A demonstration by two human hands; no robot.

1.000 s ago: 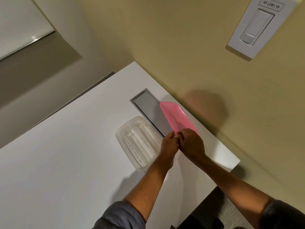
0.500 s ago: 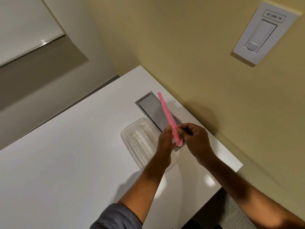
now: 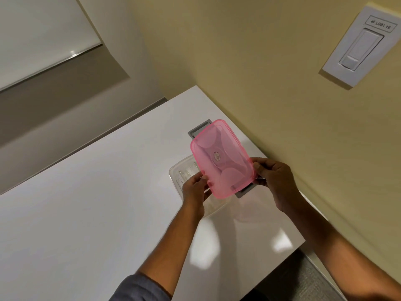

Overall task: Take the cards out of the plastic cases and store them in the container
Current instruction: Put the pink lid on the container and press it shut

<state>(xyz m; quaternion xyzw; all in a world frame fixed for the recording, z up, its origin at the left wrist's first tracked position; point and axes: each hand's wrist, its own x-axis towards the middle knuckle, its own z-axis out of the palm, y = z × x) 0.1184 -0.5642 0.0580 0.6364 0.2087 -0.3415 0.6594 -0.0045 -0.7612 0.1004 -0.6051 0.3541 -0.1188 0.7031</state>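
Both hands are up at centre frame, and each grip is closed on the pink translucent lid (image 3: 222, 158). The left hand (image 3: 194, 189) pinches the lid's lower left edge with thumb on top and fingers beneath; the right hand (image 3: 274, 181) clamps the lower right corner, thumb pressed on the upper face. The lid is held off the worktop (image 3: 86, 213), its broad face turned toward the camera, an oval emblem visible in its middle, its far end tipped toward the upper part of the frame.

Just below and left of the lid sits the clear plastic container (image 3: 183, 173), resting on the worktop, mostly covered by the lid and the left hand; pale flat items lie inside it, too hidden to tell what they are. Behind the lid a grey cable hatch (image 3: 198, 130) is set flush into the worktop, and its lower end peeks out under the lid's right corner.

The worktop is white and glossy, running to a yellow wall at the right. A white wall switch (image 3: 360, 47) with a small label sits in the upper right of the frame. A grey sleeve (image 3: 138, 288) shows at the bottom edge.
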